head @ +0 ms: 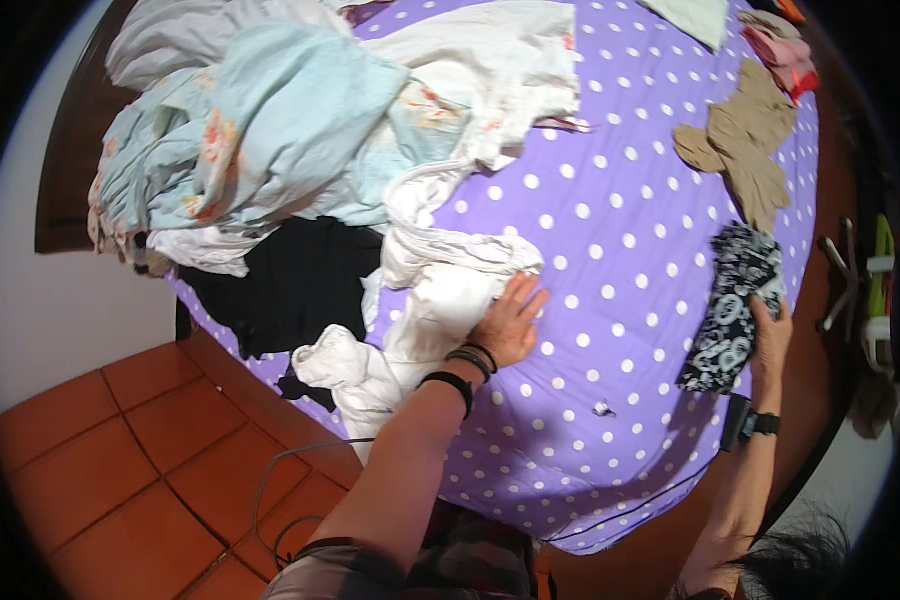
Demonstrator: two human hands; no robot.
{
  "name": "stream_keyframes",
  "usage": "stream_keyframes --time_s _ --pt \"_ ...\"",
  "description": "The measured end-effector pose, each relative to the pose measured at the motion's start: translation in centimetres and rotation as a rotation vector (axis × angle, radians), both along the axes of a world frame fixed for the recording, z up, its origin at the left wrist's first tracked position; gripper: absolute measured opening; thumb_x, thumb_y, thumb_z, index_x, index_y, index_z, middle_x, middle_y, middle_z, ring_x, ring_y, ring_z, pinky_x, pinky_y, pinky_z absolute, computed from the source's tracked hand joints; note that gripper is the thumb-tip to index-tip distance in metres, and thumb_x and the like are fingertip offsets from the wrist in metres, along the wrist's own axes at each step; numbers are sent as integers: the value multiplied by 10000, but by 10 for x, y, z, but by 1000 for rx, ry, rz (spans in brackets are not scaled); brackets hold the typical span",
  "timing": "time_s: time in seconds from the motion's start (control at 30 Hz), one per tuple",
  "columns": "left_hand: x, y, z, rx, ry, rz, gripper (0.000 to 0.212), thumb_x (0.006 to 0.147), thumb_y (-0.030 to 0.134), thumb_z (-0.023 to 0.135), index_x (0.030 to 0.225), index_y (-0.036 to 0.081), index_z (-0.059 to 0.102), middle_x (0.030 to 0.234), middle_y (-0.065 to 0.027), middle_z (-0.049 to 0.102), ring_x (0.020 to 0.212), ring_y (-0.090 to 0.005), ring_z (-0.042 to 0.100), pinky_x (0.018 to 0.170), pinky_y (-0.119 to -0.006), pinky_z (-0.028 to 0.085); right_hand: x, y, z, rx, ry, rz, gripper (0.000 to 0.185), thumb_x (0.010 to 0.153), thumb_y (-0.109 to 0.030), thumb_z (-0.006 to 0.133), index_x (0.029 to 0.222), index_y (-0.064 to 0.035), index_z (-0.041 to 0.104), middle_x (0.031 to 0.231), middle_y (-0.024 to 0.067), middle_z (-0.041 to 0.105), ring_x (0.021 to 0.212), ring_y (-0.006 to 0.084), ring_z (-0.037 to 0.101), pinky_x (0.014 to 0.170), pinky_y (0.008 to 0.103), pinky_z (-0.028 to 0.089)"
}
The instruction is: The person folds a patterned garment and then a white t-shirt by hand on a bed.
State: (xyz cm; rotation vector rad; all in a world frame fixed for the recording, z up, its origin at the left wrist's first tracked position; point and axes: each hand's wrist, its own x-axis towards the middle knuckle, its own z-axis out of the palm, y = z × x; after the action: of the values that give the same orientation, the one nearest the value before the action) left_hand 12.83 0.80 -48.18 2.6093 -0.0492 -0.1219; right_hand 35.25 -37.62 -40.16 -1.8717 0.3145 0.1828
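My left hand (506,324) lies palm down, fingers spread, at the edge of a crumpled white garment (442,300) on the bed. Nothing is held in it. At the right side of the bed, my right hand (772,337) grips the edge of a folded black-and-white patterned cloth (731,315). Its fingers are partly hidden by the fabric. Just beyond that cloth lies a tan garment (754,135), loosely spread. A black garment (307,285) is left of the white one.
A heap with a pale blue floral cloth (292,120) covers the far left of the purple dotted bedsheet (600,247). Pink clothing (776,56) lies at the far right. A small object (604,408) rests near me. A cable (259,487) hangs over the tiled floor (120,480).
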Motion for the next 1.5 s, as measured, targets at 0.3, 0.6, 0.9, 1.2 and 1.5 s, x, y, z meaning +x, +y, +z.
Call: stream_keyframes --time_s 0.3,0.6,0.9,1.2,1.5 --pt "-4 -2 -12 -121 -83 10 575 792 142 528 1347 105 379 1436 -137 252 1366 -333 191 1072 -440 323 43 -79 -34 15 -12 -168 326 826 -161 685 1080 17 584 973 69 639 795 142 611 691 264 493" --pt "-3 -3 -11 -126 -134 24 552 785 127 529 1324 117 406 1430 -116 265 1366 -307 200 1013 -467 391 18 -19 -5 -1000 -636 255 478 909 -213 530 1313 19 424 1296 210 476 1215 345 440 1031 392 324" --pt "0 -2 -9 -32 -92 -4 558 779 130 517 1322 81 399 1422 -140 263 1359 -325 201 1002 -442 406 9 -7 -52 -1402 -590 403 437 952 -284 409 1354 -112 421 1343 196 427 1207 366 418 1020 441 316" --pt "-4 -3 -10 -115 -169 -13 594 755 92 537 1327 54 379 1406 -180 258 1343 -383 209 1078 -450 307 -95 94 -25 -1003 -769 393 400 885 -65 480 1274 28 464 1316 246 447 1208 402 430 1034 444 315" --pt "0 -2 -5 -168 -202 11 538 797 108 512 1316 32 392 1432 -191 251 1363 -364 185 1105 -432 253 -295 232 -7 -707 -375 763 450 765 -80 507 1210 -11 497 1292 255 417 1207 442 368 1036 512 272"
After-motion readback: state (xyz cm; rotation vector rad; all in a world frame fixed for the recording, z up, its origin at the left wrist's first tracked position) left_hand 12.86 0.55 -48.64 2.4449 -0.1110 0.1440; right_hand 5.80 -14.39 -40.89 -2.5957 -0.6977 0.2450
